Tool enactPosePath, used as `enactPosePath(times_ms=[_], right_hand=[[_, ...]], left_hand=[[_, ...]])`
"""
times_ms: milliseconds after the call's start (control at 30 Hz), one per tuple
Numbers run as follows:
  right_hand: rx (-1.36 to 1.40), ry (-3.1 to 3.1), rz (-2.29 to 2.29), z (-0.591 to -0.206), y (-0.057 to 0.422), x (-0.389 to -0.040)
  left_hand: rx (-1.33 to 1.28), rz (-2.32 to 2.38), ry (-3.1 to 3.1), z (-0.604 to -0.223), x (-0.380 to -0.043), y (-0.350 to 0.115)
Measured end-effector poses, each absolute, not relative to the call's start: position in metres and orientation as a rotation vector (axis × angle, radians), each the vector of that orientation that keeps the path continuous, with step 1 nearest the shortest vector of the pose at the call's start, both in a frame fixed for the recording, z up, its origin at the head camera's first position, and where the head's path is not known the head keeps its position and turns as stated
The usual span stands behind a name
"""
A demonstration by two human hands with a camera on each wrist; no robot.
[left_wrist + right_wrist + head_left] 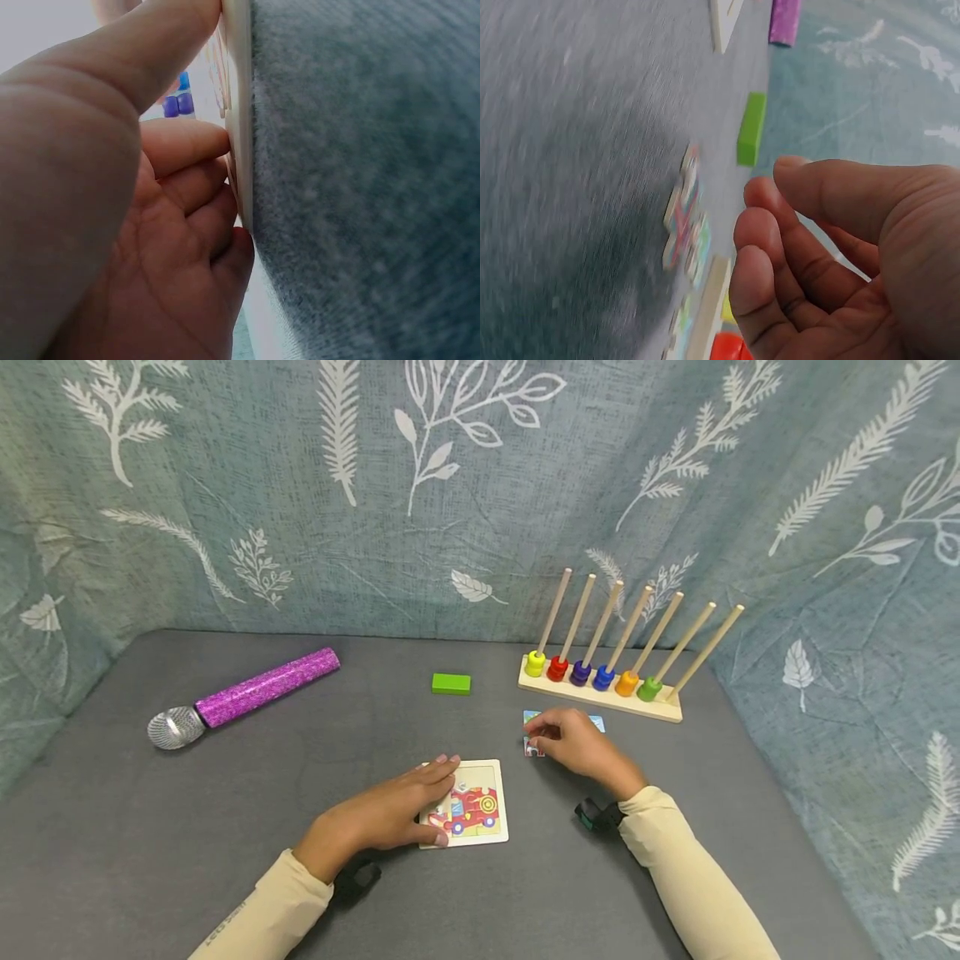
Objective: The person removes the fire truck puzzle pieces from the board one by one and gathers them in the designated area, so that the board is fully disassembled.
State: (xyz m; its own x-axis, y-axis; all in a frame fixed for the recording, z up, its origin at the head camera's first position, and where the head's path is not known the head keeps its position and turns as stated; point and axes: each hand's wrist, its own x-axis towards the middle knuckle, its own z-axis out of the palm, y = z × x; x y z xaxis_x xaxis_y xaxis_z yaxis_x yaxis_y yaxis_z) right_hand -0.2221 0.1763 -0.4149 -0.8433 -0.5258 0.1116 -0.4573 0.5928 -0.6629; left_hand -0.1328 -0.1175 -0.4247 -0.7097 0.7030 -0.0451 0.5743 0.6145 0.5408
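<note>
My left hand (pixel 393 806) rests on the left part of a square wooden jigsaw puzzle board (pixel 504 802). Its fingers lie over the upper left and the thumb is by the lower edge. A red vehicle picture shows on the board, partly covered by the hand. Farther right, my right hand (pixel 577 743) hovers close over several loose puzzle pieces (pixel 682 225), its fingers bent loosely. Nothing shows between its thumb and fingertips in the right wrist view. Some of the pieces are hidden beneath that hand in the head view.
Behind the right hand stands a wooden peg rack (pixel 600 693) with coloured rings on most of its upright pegs. A green block (pixel 451 684) lies at the back middle. To the left is a glittery purple microphone (pixel 262 693). A patterned cloth (pixel 300 552) hangs behind the grey table (pixel 225 810).
</note>
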Motion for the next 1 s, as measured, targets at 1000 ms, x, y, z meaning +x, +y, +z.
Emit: enactPosePath(times_ms=[1000], right_hand=[[-1.067, 2.407, -1.108, -0.414, 0.136, -0.192]], left_hand=[[1.086, 0.666, 2.597, -0.423, -0.136, -0.118]])
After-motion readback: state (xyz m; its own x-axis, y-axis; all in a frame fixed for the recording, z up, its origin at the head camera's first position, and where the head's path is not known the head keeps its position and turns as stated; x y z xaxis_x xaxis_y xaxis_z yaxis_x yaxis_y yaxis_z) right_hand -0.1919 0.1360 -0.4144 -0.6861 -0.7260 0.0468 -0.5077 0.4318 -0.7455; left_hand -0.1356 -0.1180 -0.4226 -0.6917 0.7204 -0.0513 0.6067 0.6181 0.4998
